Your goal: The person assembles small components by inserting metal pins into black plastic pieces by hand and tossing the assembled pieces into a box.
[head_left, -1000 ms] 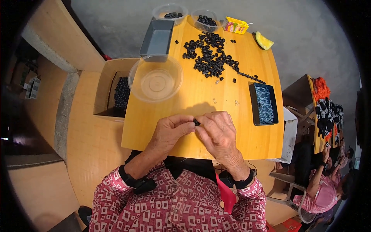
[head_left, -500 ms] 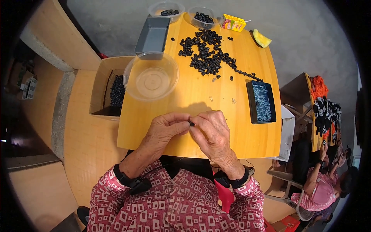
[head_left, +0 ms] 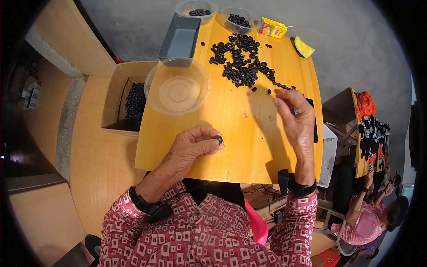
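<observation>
The left hand [head_left: 192,146] was closed on a small black ring [head_left: 219,139], pinched between thumb and fingertips just above the near part of the wooden bench [head_left: 231,133]. The right hand [head_left: 297,122] was raised well apart from the left — fingers loosely spread, gripping nothing visible — over the dark tray [head_left: 314,129] at the bench's right edge. A heap of black rings [head_left: 242,62] lay scattered on the far half of the bench. A clear plastic bowl [head_left: 177,87] stood at the left edge, a grey rectangular tray [head_left: 180,40] just beyond it. A cardboard box [head_left: 126,100] holding more black pieces stood left of the bench.
</observation>
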Available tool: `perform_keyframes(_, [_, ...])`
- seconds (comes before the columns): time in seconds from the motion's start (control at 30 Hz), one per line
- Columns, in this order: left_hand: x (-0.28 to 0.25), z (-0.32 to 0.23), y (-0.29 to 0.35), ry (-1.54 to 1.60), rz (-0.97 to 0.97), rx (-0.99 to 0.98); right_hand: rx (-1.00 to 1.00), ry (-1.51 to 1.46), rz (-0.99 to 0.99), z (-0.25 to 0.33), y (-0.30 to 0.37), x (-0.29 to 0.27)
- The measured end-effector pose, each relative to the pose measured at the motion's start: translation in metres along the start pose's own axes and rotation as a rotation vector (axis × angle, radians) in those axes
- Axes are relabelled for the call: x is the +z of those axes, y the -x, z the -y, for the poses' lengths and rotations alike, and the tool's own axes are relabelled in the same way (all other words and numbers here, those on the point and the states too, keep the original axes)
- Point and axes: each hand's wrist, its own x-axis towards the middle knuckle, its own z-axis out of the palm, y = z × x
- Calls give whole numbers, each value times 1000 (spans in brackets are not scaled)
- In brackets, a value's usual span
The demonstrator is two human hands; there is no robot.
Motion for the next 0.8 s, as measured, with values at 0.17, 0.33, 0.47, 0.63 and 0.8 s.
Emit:
perform_keyframes(0.17, [0, 1, 0, 1, 17, 8, 99, -41, 76, -8, 13, 13])
perform_keyframes(0.33, [0, 3, 0, 13, 13, 25, -171, 333, 164, -12, 22, 53])
perform_keyframes(0.47, [-1, 3, 0, -5, 20, 31, -156, 325, 205, -15, 23, 61])
perform_keyframes(0.63, [-1, 2, 1, 22, 25, 23, -173, 328, 178, -14, 28, 64])
perform_keyframes(0.8, [3, 0, 2, 28, 23, -1, -161, 291, 133, -11, 38, 59])
